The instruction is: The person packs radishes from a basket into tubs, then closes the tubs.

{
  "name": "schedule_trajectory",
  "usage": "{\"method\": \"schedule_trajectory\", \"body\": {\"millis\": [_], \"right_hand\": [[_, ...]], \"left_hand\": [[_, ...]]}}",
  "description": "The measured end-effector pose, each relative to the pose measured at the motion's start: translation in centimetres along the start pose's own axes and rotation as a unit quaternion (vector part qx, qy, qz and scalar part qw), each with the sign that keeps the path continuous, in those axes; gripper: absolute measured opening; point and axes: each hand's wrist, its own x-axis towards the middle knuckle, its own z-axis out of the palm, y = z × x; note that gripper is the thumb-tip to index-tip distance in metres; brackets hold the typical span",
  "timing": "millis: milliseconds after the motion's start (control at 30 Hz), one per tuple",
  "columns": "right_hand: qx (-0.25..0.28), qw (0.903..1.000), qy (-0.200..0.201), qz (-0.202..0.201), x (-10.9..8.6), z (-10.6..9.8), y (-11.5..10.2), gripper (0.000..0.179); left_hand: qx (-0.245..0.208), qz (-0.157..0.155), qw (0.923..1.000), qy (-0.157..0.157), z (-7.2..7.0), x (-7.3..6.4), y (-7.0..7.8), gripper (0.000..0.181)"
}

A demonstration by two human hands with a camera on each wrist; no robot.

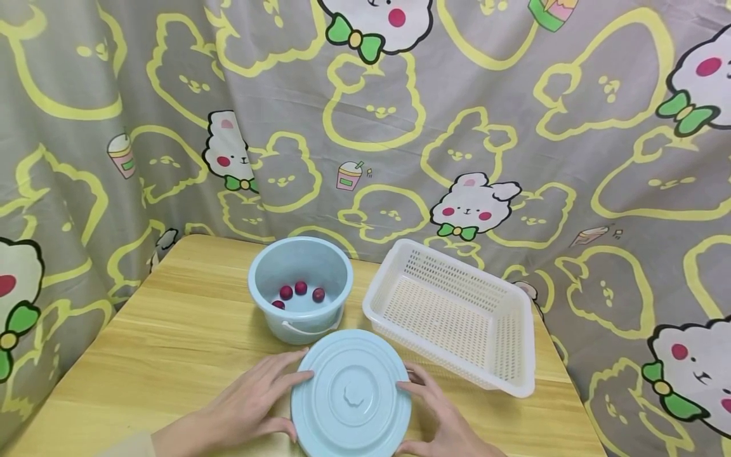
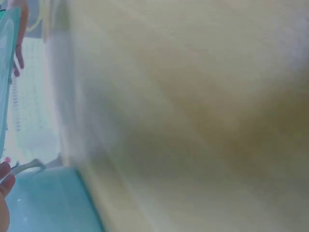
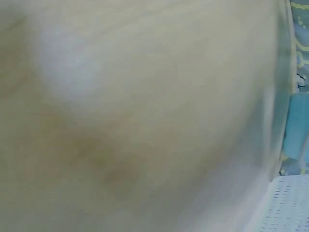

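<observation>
A round light-blue lid (image 1: 351, 397) with raised rings and a small centre knob is held between both hands in the head view. My left hand (image 1: 251, 397) grips its left edge, fingertips on the upper rim and thumb lower down. On the opposite side, my right hand (image 1: 442, 416) grips the rim with fingers and thumb. Just beyond the lid stands a light-blue bucket (image 1: 301, 324) with a white handle, open at the top. Several dark red round fruits (image 1: 301, 288) lie on its bottom. In the left wrist view the lid (image 2: 6, 63) shows edge-on at the far left.
A white perforated plastic basket (image 1: 448, 343) sits to the right of the bucket, with no contents visible. Everything is on a wood-grain table (image 1: 171, 317). Behind it hangs a grey curtain (image 1: 297, 95) with cartoon prints, close to the table's back edge.
</observation>
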Motion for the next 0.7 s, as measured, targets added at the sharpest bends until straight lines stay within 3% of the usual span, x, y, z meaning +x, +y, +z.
{"method": "schedule_trajectory", "body": {"millis": [333,567,700], "right_hand": [[0.026,0.9987,0.014,-0.042,1.7,-1.1,-1.1,0.096],[0.002,0.9971,0.034,-0.068,4.0,-1.7,-0.9,0.096],[-0.02,0.9967,0.047,-0.063,5.4,-2.1,-0.7,0.094]], "left_hand": [[-0.015,0.057,0.9969,0.051,-2.8,2.2,-0.3,0.089],[-0.011,0.081,0.9937,0.077,-4.2,3.2,-1.4,0.09],[-0.009,0.092,0.9906,0.101,-4.8,3.7,-2.4,0.088]]}}
